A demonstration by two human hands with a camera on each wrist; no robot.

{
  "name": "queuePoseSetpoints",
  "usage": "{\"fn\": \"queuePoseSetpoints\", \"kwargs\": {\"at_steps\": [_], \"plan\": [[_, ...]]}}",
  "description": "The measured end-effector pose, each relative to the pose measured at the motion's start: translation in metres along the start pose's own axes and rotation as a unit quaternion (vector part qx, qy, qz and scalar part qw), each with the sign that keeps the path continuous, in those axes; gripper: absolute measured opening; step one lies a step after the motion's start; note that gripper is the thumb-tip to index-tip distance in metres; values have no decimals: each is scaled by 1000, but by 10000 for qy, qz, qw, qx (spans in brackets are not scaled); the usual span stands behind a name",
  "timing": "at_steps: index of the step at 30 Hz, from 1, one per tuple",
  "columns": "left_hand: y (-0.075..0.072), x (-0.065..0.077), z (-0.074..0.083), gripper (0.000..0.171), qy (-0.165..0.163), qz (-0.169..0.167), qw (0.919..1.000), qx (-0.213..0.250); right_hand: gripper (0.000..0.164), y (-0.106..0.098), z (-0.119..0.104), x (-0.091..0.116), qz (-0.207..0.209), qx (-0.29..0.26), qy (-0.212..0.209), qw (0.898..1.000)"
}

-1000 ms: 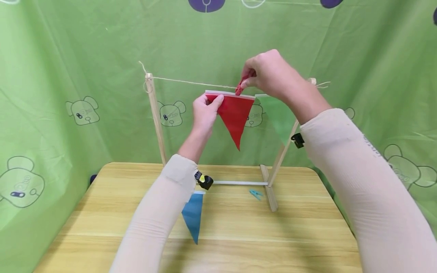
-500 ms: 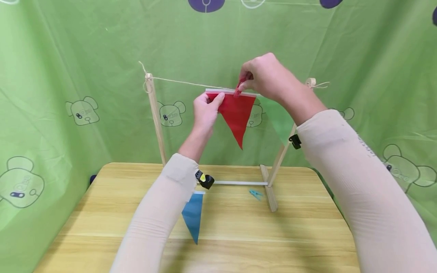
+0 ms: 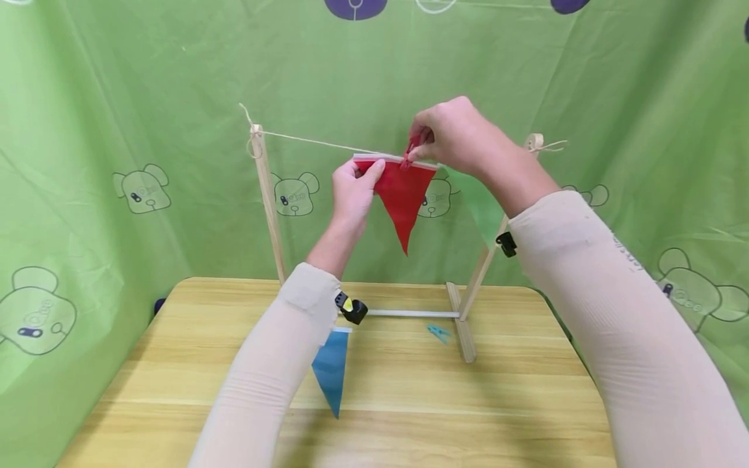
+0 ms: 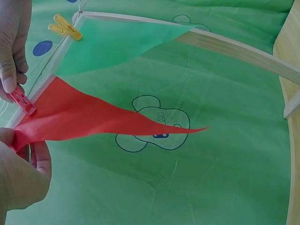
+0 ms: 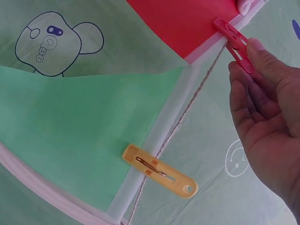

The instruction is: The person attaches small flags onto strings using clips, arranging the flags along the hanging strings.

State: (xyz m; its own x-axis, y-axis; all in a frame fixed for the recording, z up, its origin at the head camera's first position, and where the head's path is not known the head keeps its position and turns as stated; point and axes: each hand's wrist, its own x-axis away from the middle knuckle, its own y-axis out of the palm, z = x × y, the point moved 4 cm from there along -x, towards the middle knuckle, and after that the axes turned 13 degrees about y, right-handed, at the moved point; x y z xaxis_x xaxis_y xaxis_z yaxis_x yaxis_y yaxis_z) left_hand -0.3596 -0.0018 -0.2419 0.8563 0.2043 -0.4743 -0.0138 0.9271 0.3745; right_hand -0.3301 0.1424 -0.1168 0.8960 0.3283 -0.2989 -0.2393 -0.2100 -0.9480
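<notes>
My left hand (image 3: 354,195) pinches the top left corner of a red triangular pennant (image 3: 404,198), thumb in front. The pennant's white top band lies along the string (image 3: 316,140), its tip hanging down. Between right thumb and fingers, my right hand (image 3: 459,136) holds a red clothespin (image 5: 234,44) by its handle end. In the right wrist view, the clothespin's nose sits over the pennant's top band at the string. Right of the red pennant hangs a green pennant (image 4: 112,44), held to the string by a yellow clothespin (image 5: 159,171); in the head view my right arm partly covers it.
The string runs between two wooden posts (image 3: 269,201) standing on a wooden table (image 3: 398,422). A white bar (image 3: 409,313) joins their bases. A blue pennant (image 3: 332,370), partly behind my left forearm, and a blue clothespin (image 3: 439,333) are below. Green printed cloth (image 3: 193,78) surrounds the table.
My right hand has come down slightly with the red clothespin, whose nose now overlaps the pennant's top band. The pennant's tip has swung a little; my left hand has barely moved.
</notes>
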Motion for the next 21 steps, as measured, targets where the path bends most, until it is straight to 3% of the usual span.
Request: {"fn": "queuePoseSetpoints", "kwargs": {"at_steps": [14, 21], "plan": [[-5, 1, -3, 16, -38, -1, 10000, -31, 30, 4, -1, -1, -376, -247, 278, 9986], [-7, 0, -3, 18, -23, 6, 9999, -135, 29, 5, -3, 0, -245, -160, 198, 9994]]}}
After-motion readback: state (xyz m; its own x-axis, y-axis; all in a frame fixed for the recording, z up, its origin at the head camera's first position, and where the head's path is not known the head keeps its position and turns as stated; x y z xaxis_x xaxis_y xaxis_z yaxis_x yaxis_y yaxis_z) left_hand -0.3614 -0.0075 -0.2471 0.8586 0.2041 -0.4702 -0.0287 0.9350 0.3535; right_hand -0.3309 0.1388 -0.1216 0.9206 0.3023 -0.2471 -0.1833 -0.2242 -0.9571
